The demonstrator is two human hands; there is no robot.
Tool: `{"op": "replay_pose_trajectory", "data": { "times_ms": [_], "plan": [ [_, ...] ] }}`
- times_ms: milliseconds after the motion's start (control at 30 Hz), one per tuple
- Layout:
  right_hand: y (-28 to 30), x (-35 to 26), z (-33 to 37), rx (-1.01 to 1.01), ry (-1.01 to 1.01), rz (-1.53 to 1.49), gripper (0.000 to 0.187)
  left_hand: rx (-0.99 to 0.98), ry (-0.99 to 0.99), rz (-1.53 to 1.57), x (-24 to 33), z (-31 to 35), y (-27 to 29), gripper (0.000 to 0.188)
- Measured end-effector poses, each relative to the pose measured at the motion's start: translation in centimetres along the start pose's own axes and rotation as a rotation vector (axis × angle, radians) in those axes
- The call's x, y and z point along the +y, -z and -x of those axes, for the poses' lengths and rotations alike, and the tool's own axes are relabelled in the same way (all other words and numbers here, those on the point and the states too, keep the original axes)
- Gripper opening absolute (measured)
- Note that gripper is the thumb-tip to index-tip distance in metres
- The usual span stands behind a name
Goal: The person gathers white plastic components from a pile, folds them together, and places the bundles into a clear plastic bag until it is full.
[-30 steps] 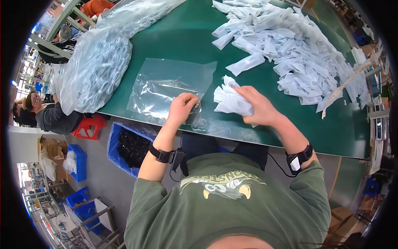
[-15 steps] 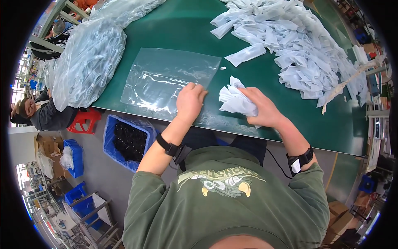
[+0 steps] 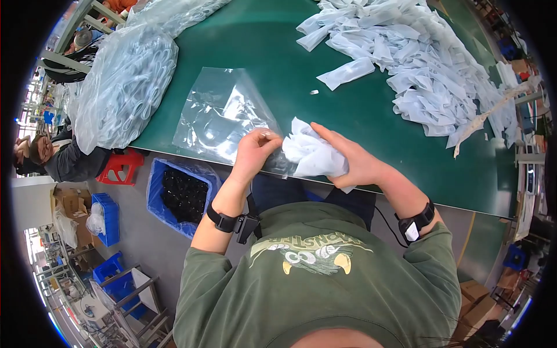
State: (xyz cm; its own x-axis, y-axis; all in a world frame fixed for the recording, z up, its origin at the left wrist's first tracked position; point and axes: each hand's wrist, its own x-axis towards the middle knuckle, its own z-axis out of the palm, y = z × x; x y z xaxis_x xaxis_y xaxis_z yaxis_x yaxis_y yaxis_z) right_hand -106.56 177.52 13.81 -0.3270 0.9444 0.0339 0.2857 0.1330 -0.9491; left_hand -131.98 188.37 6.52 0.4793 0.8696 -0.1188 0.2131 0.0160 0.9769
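Observation:
A clear plastic bag (image 3: 217, 113) lies on the green table (image 3: 325, 110) in front of me, its right side lifted and folded. My left hand (image 3: 255, 152) pinches that side of the bag between thumb and fingers. Close beside it, my right hand (image 3: 354, 159) is wrapped round a bundle of small white packets (image 3: 313, 152), made of thin, pale, translucent material. The bundle's left end is right by the bag's edge, close to my left fingers; whether it touches the bag I cannot tell.
A heap of similar white packets (image 3: 412, 75) covers the table's far right. At the left sits a large clear sack (image 3: 127, 93) full of pale looped pieces. Below the table's edge stand a blue lined bin (image 3: 154, 194) with dark contents and a red stool (image 3: 120, 168). A person (image 3: 69, 153) sits at the left.
The bag's right side has been lifted and folded leftward by my left hand. My right hand has brought the white bundle left and slightly nearer, up beside the bag.

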Motion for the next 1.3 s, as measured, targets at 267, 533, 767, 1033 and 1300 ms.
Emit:
{"op": "replay_pose_trajectory", "data": {
  "times_ms": [267,533,767,1033,1300],
  "plan": [
    [-3.5,3.0,-4.0,-0.032,-0.288,-0.703,0.077,0.165,-0.115,-0.109,-1.1,0.0,-1.6,0.022],
    [-1.9,3.7,-2.5,0.056,-0.298,-0.739,0.068,0.002,0.121,0.52,0.5,1.7,1.4,0.01],
    [1.8,4.2,0.3,0.304,-0.422,-0.611,0.066,0.198,0.15,0.836,3.7,0.8,2.7,0.008],
    [-0.2,-1.9,1.0,-0.091,-0.155,-0.44,0.066,0.129,0.017,-0.199,6.5,-1.2,-0.2,0.022],
    [-3.9,6.5,-2.9,0.195,-0.179,0.017,0.065,0.18,-0.111,-0.307,7.2,-0.8,-1.1,0.028]
  ]
}}
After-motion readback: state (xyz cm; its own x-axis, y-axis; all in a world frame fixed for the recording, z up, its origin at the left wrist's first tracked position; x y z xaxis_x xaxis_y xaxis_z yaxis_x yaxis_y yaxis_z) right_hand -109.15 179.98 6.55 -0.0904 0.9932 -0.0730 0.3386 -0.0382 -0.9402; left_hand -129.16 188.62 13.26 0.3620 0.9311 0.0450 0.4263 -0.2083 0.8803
